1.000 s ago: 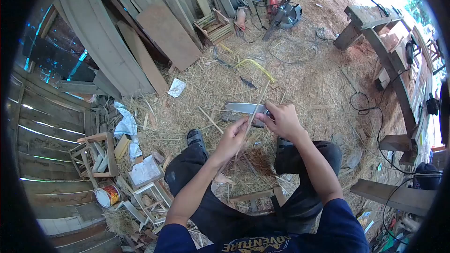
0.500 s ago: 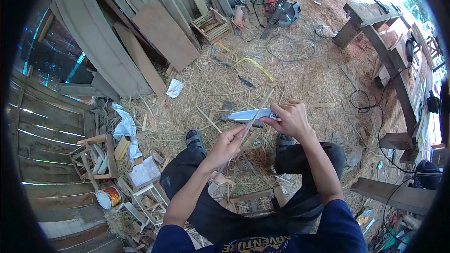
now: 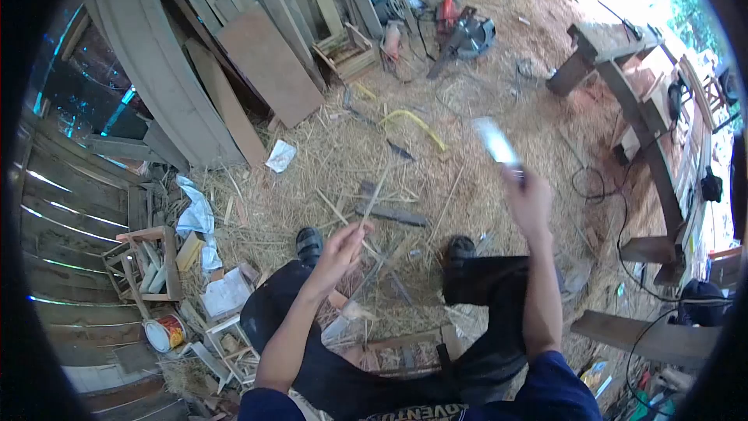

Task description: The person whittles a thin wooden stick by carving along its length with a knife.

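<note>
Knife blade (image 3: 496, 143) silvery; thin strip (image 3: 377, 196) pale tan; trousers (image 3: 273, 300) black; shirt (image 3: 567, 390) navy.

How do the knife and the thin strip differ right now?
The knife has a shiny, heavily blurred blade; the thin strip is tan, narrower and less blurred. The knife is in the right grip, blade leaning toward picture left; the thin strip is in the left grip, tip leaning toward picture right. Both are held one-handed, apart from each other.

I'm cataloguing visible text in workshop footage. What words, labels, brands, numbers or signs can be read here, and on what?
"VENTURE": on the navy shirt; letters before it unclear.
Tin can with red-and-yellow label: print too small to read.
Knife: motion-blurred, no marking readable.
</note>
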Demonstrator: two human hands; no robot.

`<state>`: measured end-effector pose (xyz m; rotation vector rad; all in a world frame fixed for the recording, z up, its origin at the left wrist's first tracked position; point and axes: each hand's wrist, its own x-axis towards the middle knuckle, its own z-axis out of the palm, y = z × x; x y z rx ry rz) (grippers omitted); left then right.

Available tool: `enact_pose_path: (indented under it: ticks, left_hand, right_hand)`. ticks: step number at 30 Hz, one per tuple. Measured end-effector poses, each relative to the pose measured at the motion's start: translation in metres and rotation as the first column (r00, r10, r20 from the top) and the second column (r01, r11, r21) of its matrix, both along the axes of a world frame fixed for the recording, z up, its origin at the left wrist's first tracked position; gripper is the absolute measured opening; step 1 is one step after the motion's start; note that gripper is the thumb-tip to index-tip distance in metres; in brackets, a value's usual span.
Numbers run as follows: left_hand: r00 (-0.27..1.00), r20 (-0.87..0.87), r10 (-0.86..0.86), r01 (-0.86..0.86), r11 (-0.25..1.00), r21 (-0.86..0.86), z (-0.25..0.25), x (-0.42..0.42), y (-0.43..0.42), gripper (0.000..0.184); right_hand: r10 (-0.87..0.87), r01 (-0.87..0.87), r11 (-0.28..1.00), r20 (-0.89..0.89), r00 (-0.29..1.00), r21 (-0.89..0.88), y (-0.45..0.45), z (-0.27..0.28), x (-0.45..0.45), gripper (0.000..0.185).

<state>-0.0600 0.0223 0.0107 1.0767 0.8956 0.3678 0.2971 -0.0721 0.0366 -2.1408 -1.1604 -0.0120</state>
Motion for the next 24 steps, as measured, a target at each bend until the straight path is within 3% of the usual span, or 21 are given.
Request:
enact_pose_path:
  ticks: [2,3,4,7,14,17,24]
  left_hand:
    - [0.997,0.074,-0.016,0.017,1.000,-0.013,0.000,0.013,0.003,0.034]
    - [0.992,0.128,-0.012,0.013,1.000,-0.007,0.002,0.020,0.004,0.035]
    - [0.993,0.121,-0.007,0.013,0.999,-0.049,0.008,0.026,0.006,0.035]
    - [0.966,0.257,0.044,-0.002,0.987,-0.163,0.016,0.042,0.011,0.035]
    - [0.959,0.281,0.040,-0.005,0.992,-0.124,0.008,0.060,0.008,0.026]
    - [0.980,0.195,0.038,-0.023,0.997,-0.075,0.011,0.064,0.003,0.029]
    - [0.973,0.231,0.009,0.014,0.995,-0.095,0.007,0.064,-0.011,0.030]
  right_hand:
    - [0.276,-0.267,0.956,0.066,0.959,-0.120,0.016,0.019,-0.045,0.039]
    - [0.352,-0.354,0.934,-0.031,0.935,-0.045,0.023,0.019,-0.062,0.039]
    - [0.366,-0.371,0.929,-0.117,0.923,-0.017,0.027,0.018,-0.077,0.043]
    - [0.457,-0.454,0.886,0.017,0.889,-0.097,0.038,0.008,-0.093,0.046]
    - [0.475,-0.481,0.875,-0.088,0.875,-0.057,0.042,0.007,-0.105,0.045]
    - [0.478,-0.490,0.870,-0.157,0.864,-0.048,0.043,0.011,-0.110,0.047]
    - [0.506,-0.532,0.845,-0.244,0.827,-0.050,0.040,0.030,-0.120,0.038]
